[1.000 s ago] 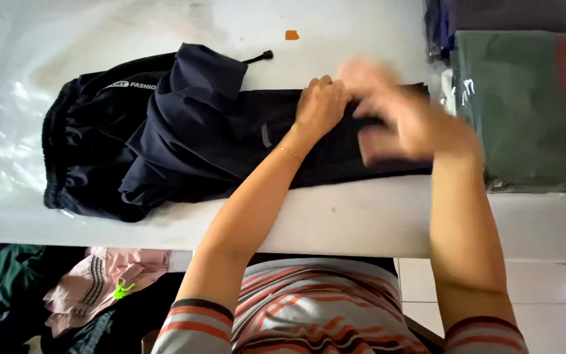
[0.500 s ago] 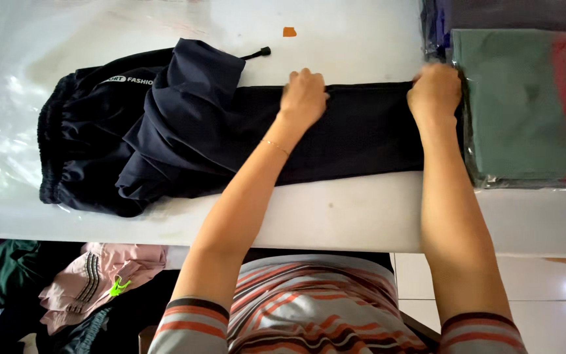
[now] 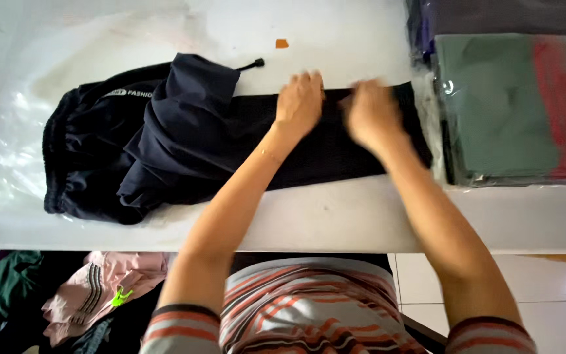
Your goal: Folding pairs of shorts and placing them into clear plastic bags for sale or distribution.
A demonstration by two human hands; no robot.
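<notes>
Your left hand (image 3: 301, 101) lies flat, fingers spread, on the dark navy trousers (image 3: 185, 141), which lie stretched across the white counter (image 3: 335, 216); your right hand (image 3: 369, 113) is blurred above the leg, its grip impossible to tell. The cloth looks light, soft and limp, so pinch it at the hem or waistband.

Bare table (image 3: 335, 216) runs along the near edge, in front of the dark trousers (image 3: 185, 144), and along the far side around a small orange scrap (image 3: 282, 44). To the right, a stack of bagged clothes (image 3: 512, 105) blocks the way, touching the trouser end. Clear plastic (image 3: 8, 151) covers the left end. Both forearms cross the near strip.
</notes>
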